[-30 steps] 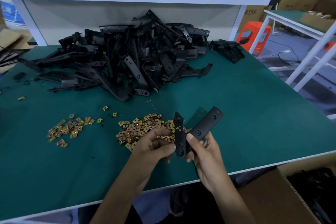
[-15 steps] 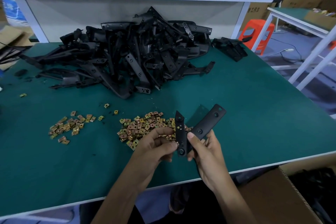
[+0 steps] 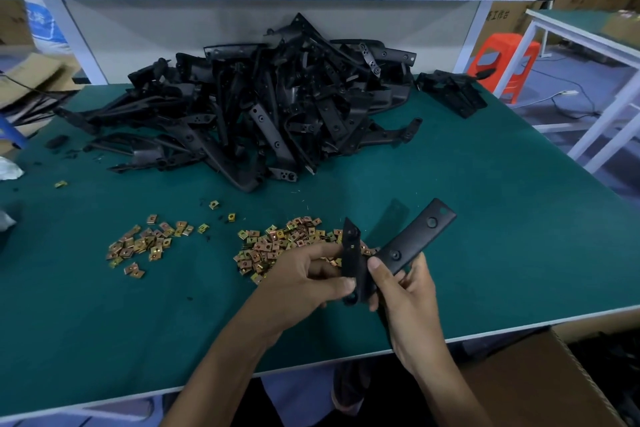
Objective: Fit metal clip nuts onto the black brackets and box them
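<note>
**A:** What are the fingers doing?

**B:** The left hand curls thumb and fingers round the short arm of a flat black two-armed bracket. The right hand pinches its bend, thumb on top.

**A:** And where is it?

**B:** It is lifted over the near part of the green table mat, just above a pile of small brass-coloured metal clip nuts. A smaller pile lies to the left. A heap of black brackets sits behind, and a brown cardboard box stands below right.
</note>
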